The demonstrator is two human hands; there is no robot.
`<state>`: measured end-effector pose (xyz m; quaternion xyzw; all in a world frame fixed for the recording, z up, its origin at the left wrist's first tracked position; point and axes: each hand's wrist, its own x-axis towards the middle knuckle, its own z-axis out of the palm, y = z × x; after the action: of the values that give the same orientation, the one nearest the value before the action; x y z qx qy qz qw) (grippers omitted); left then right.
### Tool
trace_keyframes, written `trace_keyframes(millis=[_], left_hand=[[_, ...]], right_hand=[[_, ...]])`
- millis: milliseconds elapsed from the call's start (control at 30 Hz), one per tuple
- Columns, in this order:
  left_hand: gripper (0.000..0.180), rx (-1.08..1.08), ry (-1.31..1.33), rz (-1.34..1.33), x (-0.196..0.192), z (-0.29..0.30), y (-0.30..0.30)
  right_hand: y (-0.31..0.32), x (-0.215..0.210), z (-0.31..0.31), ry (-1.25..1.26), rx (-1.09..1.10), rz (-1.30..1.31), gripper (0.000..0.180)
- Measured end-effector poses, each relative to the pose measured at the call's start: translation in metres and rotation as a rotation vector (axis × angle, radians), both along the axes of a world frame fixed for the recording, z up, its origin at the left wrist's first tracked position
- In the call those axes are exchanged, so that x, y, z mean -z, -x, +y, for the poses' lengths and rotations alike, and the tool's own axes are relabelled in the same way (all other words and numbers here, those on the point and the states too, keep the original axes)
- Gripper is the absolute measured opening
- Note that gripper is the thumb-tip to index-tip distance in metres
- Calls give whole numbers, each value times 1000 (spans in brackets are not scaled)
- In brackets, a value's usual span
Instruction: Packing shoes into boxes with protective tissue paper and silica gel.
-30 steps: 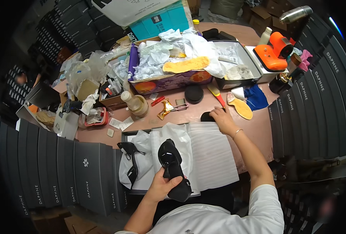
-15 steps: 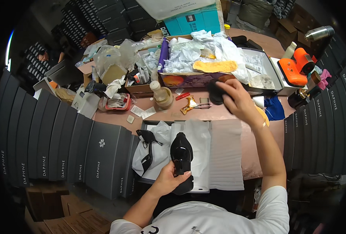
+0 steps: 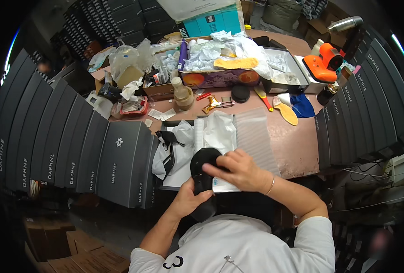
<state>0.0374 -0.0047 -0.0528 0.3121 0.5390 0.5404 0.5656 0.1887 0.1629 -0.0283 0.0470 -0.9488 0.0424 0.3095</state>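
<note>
My left hand (image 3: 187, 200) is wrapped around the middle of a black shoe (image 3: 204, 185), above the near edge of an open shoe box (image 3: 177, 183). A round black pad (image 3: 201, 160) lies against the shoe's far end, gripped by my right hand (image 3: 244, 172). Between them they hide most of the shoe. Another black strappy shoe (image 3: 166, 139) rests in the box on white tissue paper (image 3: 222, 125). Beyond the box, a round black tin (image 3: 240, 94) sits on the table.
Grey shoe boxes (image 3: 125, 168) stand in rows at left, with more (image 3: 347, 123) at right. A bottle (image 3: 183, 95), yellow insole (image 3: 286, 113), brush (image 3: 263, 98) and blue cloth (image 3: 302, 105) lie across the table. Foam sheet (image 3: 253, 132) covers the box's right side.
My right hand has come back from the far side of the table to the shoe, with the round black pad. The black tin is now uncovered. My left hand keeps hold of the shoe.
</note>
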Motion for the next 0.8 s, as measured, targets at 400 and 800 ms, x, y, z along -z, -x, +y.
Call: trace_keyframes(millis=[400, 800], left_hand=[[35, 98, 55, 526, 16, -45, 27], [28, 214, 117, 597, 14, -52, 25]], right_hand=[[10, -10, -4, 66, 47, -6, 36], [15, 0, -44, 64, -168, -205, 33]])
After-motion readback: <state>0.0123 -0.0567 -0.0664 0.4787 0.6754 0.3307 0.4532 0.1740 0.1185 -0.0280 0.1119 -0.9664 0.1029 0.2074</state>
